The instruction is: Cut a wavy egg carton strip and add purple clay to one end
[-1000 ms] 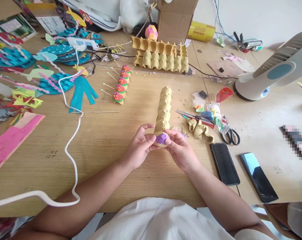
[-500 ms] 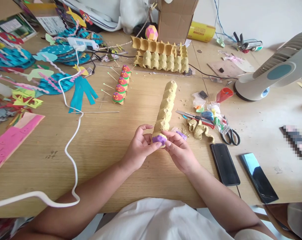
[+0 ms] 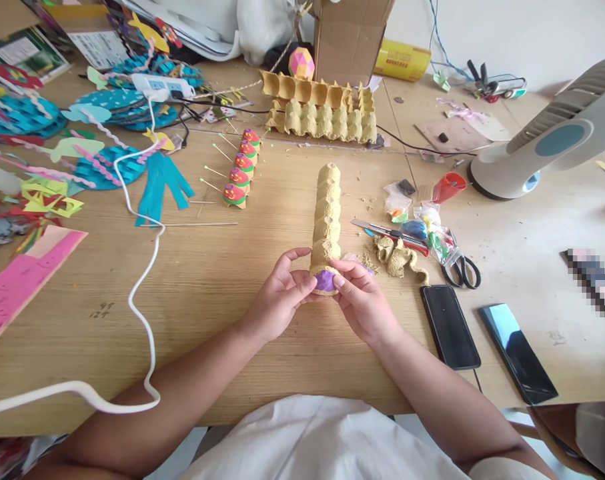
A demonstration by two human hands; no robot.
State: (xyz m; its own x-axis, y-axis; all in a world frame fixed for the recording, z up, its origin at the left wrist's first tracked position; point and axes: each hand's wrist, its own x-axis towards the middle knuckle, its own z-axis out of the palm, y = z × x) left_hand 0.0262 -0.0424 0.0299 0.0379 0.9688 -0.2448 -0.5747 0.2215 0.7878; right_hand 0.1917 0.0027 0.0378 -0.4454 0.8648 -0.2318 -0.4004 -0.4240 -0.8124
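A tan egg-carton strip with a row of bumps points away from me. Purple clay is spread over the front of its nearest bump. My left hand grips the near end from the left, its thumb beside the clay. From the right, my right hand holds the same end, thumb and fingertips against the clay's edge. Partly hidden behind my right fingers lies a small bag with purple clay. A painted egg-carton caterpillar, red and green with smiling faces, stands farther off to the left.
Right of the strip lie a utility knife, torn carton scraps, bagged clay, scissors and two phones. Egg cartons stand at the back. A white cable crosses the left side; a fan stands at right.
The strip has swung so its far end moved left, and it now points nearly straight away from me. My thumbs have parted slightly around the purple clay, which shows more fully.
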